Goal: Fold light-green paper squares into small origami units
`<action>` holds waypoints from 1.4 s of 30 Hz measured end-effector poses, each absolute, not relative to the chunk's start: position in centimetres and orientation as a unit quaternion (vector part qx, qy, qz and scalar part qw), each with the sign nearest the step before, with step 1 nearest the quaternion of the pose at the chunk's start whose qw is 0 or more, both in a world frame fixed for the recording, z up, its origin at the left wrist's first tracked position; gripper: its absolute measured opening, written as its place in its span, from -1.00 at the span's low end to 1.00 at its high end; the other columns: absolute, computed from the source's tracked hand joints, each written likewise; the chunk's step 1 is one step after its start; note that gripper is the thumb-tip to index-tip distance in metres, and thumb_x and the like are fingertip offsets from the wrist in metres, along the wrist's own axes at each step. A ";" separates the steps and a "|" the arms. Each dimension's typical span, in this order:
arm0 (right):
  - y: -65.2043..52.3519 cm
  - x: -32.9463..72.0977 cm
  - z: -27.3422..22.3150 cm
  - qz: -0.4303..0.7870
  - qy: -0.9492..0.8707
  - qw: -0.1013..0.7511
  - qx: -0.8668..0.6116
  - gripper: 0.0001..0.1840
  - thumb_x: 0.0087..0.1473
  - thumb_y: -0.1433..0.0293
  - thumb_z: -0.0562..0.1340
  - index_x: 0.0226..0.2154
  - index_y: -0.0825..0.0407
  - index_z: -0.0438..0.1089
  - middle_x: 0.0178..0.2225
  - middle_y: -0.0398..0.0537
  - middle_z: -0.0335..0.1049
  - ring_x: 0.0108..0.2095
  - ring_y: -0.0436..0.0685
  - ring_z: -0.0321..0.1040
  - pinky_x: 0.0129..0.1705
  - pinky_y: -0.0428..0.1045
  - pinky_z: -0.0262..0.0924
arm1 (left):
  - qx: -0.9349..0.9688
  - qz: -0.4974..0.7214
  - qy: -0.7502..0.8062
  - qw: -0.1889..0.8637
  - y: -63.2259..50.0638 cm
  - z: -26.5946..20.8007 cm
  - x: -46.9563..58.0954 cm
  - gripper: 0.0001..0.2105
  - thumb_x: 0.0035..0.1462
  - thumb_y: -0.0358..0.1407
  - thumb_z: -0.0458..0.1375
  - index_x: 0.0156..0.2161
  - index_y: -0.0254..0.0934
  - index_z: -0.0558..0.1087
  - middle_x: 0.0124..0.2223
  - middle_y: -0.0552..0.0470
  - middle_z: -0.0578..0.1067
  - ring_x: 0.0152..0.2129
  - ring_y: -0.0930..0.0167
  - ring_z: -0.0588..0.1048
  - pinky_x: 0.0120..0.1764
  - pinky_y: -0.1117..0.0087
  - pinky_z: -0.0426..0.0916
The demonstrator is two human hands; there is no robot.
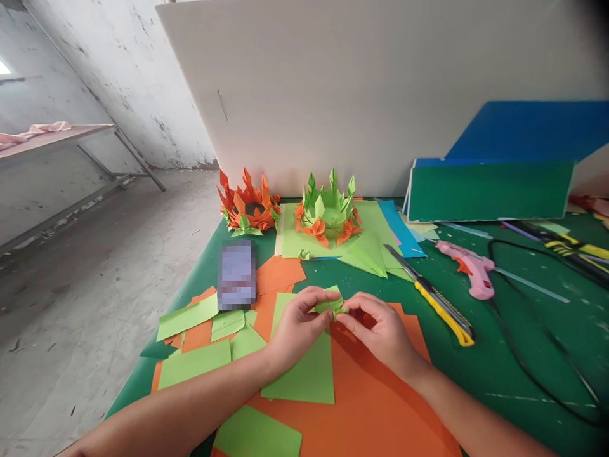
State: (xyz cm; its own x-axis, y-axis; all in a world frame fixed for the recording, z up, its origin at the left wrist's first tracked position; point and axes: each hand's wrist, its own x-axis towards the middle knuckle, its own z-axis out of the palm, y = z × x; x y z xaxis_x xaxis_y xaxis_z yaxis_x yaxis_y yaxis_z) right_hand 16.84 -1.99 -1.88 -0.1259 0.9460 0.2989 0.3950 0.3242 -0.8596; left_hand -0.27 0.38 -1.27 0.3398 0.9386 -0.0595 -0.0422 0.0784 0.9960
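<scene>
Pinching a small folded piece of light green paper [337,308] between the fingers of both hands, you hold it above the middle of the worktop [514,400], your left hand [302,324] gripping one side and your right hand [378,327] the other. Below your hands lie a light green sheet [304,374] and a large orange sheet [375,406], with cut green and orange pieces [195,358] overlapping to the left. Beyond them stand an orange paper crown [247,202] and a green paper crown [328,209], the green one on stacked paper. To the right, the green-covered surface carries a yellow-handled cutter [440,304] and a pink glue gun [471,270], with a green panel [490,193] propped behind. A tall pale board [356,82] backs the worktop; to its left you have a stained white wall [143,76], a grey, littered floor [71,355] and a second worktop [66,135] bearing pink cloth [45,129]. Your fingertips cover much of the folded piece, so its full shape is hard to make out. A rectangular object [236,274] is pixelated, your forearms and the orange sheet run off the bottom edge, and the second worktop is cut off at the left.
</scene>
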 end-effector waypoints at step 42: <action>-1.7 17.0 -1.4 0.504 -0.576 0.441 -0.469 -0.77 0.16 0.22 0.22 -0.41 0.00 0.28 -0.48 -0.20 0.18 -0.47 -0.01 0.14 -0.45 -0.11 0.12 | 0.615 0.400 0.390 0.557 0.1 -0.8 -0.3 -0.80 0.10 -0.42 0.18 -0.19 -0.15 0.58 -0.23 0.01 0.36 -0.31 0.45 0.43 -0.33 0.48 0.42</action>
State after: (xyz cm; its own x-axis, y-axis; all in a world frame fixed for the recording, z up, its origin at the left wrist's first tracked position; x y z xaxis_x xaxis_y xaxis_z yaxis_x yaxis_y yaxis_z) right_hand 16.97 -1.74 -1.43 -0.1723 0.9844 0.0356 0.0963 0.0529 -0.9939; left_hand -0.30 0.11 -0.76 0.3759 0.9248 0.0588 0.0337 -0.0770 0.9965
